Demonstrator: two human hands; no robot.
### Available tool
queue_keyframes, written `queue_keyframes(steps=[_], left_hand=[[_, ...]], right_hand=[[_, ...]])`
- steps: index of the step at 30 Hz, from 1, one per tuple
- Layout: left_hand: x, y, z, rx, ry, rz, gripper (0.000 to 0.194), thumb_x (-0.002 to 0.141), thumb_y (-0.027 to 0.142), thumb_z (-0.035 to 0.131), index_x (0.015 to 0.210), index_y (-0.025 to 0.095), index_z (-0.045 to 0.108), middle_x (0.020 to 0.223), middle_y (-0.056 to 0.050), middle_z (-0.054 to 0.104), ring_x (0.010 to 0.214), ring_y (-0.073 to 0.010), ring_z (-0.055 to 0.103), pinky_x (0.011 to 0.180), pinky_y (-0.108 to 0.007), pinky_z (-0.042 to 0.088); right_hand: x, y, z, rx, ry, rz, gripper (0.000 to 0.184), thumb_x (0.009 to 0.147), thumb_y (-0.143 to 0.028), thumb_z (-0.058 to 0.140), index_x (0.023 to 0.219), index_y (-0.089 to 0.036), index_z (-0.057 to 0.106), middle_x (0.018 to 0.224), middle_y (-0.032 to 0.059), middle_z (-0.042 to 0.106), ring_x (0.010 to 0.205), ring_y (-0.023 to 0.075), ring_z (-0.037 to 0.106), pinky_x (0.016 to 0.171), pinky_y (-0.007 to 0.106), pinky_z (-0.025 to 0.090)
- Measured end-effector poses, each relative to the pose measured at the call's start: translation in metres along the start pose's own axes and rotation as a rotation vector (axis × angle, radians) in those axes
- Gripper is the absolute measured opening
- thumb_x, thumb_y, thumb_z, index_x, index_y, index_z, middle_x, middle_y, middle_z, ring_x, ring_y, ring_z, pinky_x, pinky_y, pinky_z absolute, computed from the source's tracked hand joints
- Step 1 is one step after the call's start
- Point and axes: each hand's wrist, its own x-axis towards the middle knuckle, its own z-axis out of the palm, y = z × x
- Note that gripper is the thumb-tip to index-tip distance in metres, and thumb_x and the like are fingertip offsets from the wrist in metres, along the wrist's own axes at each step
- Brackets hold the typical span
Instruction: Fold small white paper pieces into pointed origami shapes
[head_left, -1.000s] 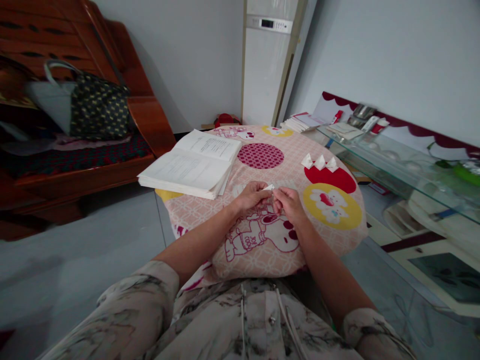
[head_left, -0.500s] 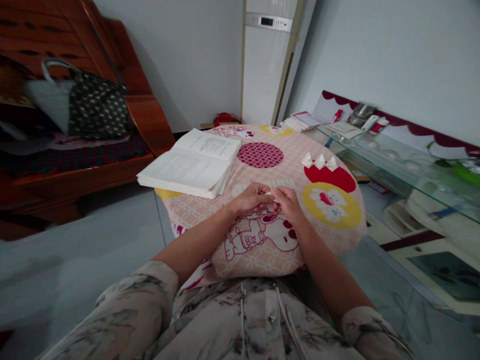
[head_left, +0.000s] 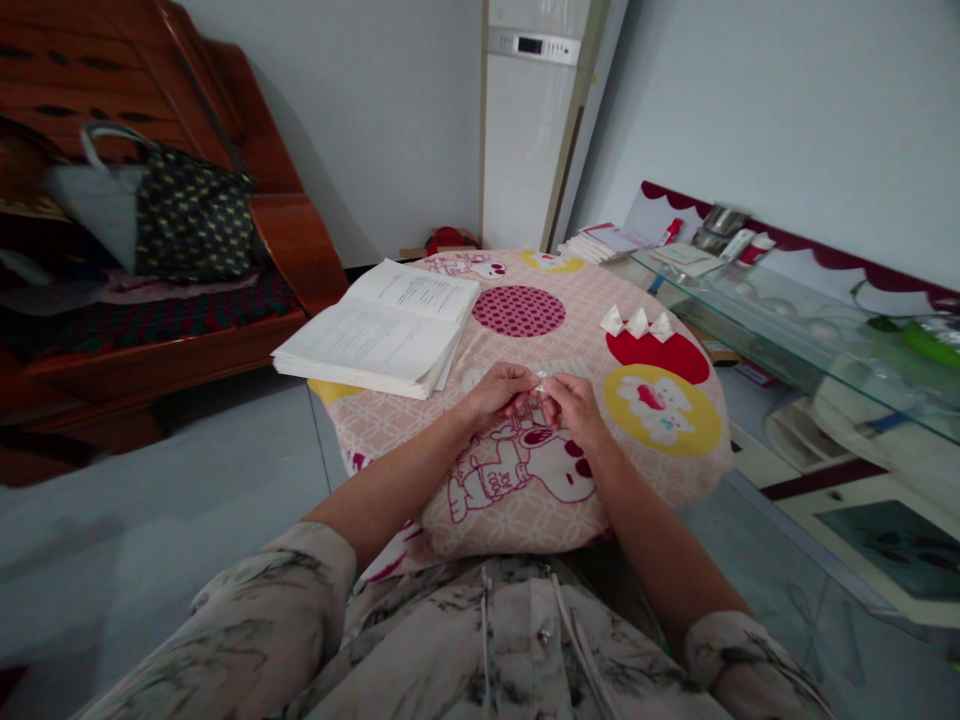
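A small piece of folded white paper [head_left: 541, 380] is pinched between my two hands above the near half of the round table. My left hand [head_left: 501, 393] grips its left side with thumb and fingers closed. On its right side, my right hand [head_left: 571, 401] holds it in a similar pinch. The fingers cover most of the paper, so its full shape is hidden. Three small folded white paper pieces [head_left: 637, 322] with pointed tops stand in a row to the right, by the red patch of the tablecloth.
An open thick book [head_left: 382, 325] lies on the patterned tablecloth [head_left: 585, 350] at the left. A glass shelf [head_left: 795, 325] with a metal container and other items runs along the right. Behind the table stands a tall white appliance [head_left: 525, 130]. A wooden bench [head_left: 277, 230] with bags is at far left.
My fingertips have shifted slightly apart on the folded paper, and more of it now shows between them. The book and the three paper pieces stay where they were.
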Motion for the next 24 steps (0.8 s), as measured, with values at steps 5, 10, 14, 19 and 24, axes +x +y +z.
queue_keyframes(steps=[5, 10, 14, 19, 24], left_hand=[[0.0019, -0.0029, 0.0036, 0.095, 0.049, 0.007, 0.047, 0.091, 0.052, 0.062, 0.065, 0.014, 0.059, 0.040, 0.002, 0.051, 0.027, -0.0056, 0.036, 0.033, -0.019, 0.017], [0.0005, -0.0027, 0.0018, 0.204, 0.120, 0.127, 0.053, 0.090, 0.059, 0.062, 0.061, 0.015, 0.055, 0.039, 0.005, 0.045, 0.029, -0.0050, 0.037, 0.035, -0.019, 0.024], [0.0006, -0.0029, -0.0017, 0.188, 0.068, 0.147, 0.055, 0.085, 0.062, 0.067, 0.061, 0.016, 0.051, 0.041, 0.005, 0.047, 0.032, -0.0050, 0.039, 0.036, -0.018, 0.026], [0.0024, -0.0015, -0.0024, 0.146, -0.036, 0.088, 0.047, 0.078, 0.058, 0.077, 0.074, 0.014, 0.059, 0.050, 0.003, 0.056, 0.039, -0.0058, 0.047, 0.039, -0.017, 0.032], [0.0009, -0.0015, -0.0004, 0.144, -0.016, 0.090, 0.042, 0.080, 0.050, 0.077, 0.074, 0.013, 0.060, 0.051, 0.003, 0.057, 0.039, -0.0047, 0.046, 0.038, -0.016, 0.030]], right_hand=[[0.0012, 0.0025, -0.0007, 0.004, 0.062, -0.003, 0.042, 0.076, -0.056, 0.067, 0.059, -0.022, 0.049, 0.037, -0.0097, 0.037, 0.026, 0.0056, 0.029, 0.028, 0.020, 0.018], [0.0012, 0.0039, 0.0008, -0.004, 0.025, -0.007, 0.044, 0.079, -0.059, 0.066, 0.061, -0.022, 0.051, 0.038, -0.0084, 0.042, 0.028, 0.0072, 0.037, 0.030, 0.020, 0.025], [0.0019, 0.0061, -0.0032, -0.025, 0.025, -0.018, 0.042, 0.081, -0.057, 0.065, 0.062, -0.022, 0.052, 0.037, -0.0083, 0.041, 0.027, 0.0069, 0.034, 0.030, 0.020, 0.022], [0.0021, 0.0075, -0.0065, -0.018, 0.020, -0.002, 0.042, 0.081, -0.057, 0.064, 0.062, -0.022, 0.051, 0.036, -0.0101, 0.036, 0.026, 0.0064, 0.031, 0.029, 0.021, 0.019], [0.0017, 0.0063, -0.0021, 0.005, 0.025, 0.016, 0.044, 0.080, -0.060, 0.063, 0.062, -0.022, 0.051, 0.037, -0.0103, 0.036, 0.027, 0.0070, 0.033, 0.029, 0.020, 0.022]])
